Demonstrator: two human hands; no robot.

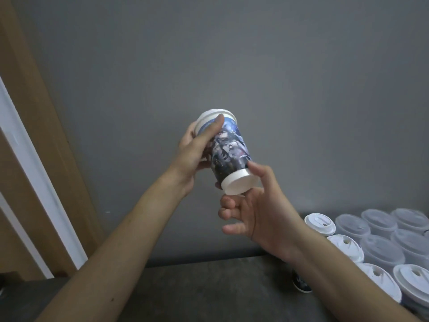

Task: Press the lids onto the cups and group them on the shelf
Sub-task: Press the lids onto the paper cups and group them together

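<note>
Fingers of the left hand [193,151] were wrapped around the printed cup [232,147] up in the air, white lid [210,117] on it and tipped toward 11 o'clock, base toward 5. Right hand [260,212] sat just under the base, thumb touching it, other fingers loosely curled, honestly couldn't tell if it gripped. Lidded cups [383,247] were bunched on the shelf [209,293] at 4 o'clock.

The left forearm [116,240] is bare (a small dark mole [113,299] sits on it), the right forearm [336,270] likewise; left hand [192,152] and right hand [262,212] are bare as well
</note>
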